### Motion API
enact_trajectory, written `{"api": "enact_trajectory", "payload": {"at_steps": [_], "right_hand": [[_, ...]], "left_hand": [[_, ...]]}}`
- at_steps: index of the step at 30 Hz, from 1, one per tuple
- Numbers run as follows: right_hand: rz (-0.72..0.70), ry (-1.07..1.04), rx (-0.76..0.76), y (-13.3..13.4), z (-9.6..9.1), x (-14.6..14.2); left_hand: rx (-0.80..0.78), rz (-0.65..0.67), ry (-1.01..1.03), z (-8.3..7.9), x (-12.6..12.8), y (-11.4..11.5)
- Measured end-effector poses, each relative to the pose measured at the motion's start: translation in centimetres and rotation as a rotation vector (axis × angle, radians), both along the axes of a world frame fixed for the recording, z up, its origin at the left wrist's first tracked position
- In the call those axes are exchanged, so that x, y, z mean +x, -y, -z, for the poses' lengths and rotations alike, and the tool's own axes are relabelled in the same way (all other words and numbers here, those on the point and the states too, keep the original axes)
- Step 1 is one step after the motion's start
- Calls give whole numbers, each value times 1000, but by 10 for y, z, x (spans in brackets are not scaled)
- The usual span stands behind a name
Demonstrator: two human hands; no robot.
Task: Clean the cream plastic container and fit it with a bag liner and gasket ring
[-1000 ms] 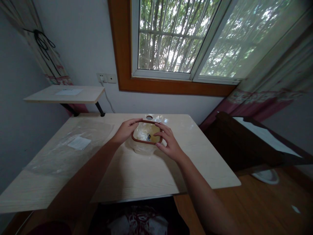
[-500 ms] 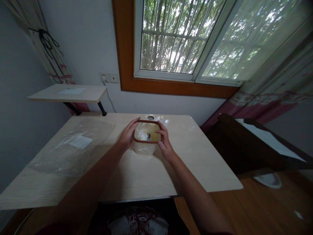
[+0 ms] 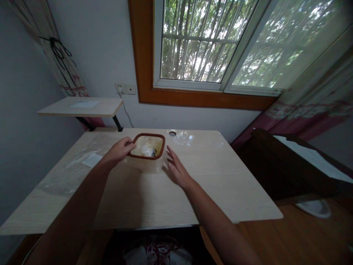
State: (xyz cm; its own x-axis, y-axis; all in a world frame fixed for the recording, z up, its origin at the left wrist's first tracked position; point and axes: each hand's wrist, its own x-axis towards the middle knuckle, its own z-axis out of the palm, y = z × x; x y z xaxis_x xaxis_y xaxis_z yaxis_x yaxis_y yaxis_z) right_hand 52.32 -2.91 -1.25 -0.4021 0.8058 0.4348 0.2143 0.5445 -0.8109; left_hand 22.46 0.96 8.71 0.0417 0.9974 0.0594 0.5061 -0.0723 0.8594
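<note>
1. From my remote seat, this looks like a room in a home.
2. I see 2 pink-trimmed curtains point(image 3: 317, 95) and a wood-framed window point(image 3: 204, 44).
3. I see a pale desk point(image 3: 234, 184) on wood-look flooring point(image 3: 278, 235).

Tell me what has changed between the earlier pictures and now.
The box moved left across the table, toward the clear plastic. The right hand let go of the rim and is beside the box; the left hand still holds the rim's left side. The clear plastic and shelf stayed put.
</note>
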Motion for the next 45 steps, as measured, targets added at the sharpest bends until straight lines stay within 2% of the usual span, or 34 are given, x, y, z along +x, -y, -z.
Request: {"api": "enact_trajectory", "payload": {"at_steps": [4,8,12,18,24,27,31,37,45], "right_hand": [[31,-24,-30,0,7,4],[60,-21,-28,0,9,6],[67,-37,-18,-2,8,7],[120,-63,-9,-6,9,12],[125,-29,30,-6,10,11],[128,-13,43,-6,9,11],[136,-2,69,-7,9,13],[145,0,53,-8,11,12],[141,21,63,-7,11,12]], "left_hand": [[-1,45,-217,-13,-17,-2],[-2,-2,-349,-23,-32,0],[15,-62,-400,-23,-64,-1],[29,-228,-463,-29,-122,3],[-23,-488,-493,-43,-156,15],[-44,-541,-553,-42,-171,13],[-18,-549,-602,-29,-193,5],[28,-571,-621,-14,-205,-4],[50,-650,-649,-19,-202,-18]]}}
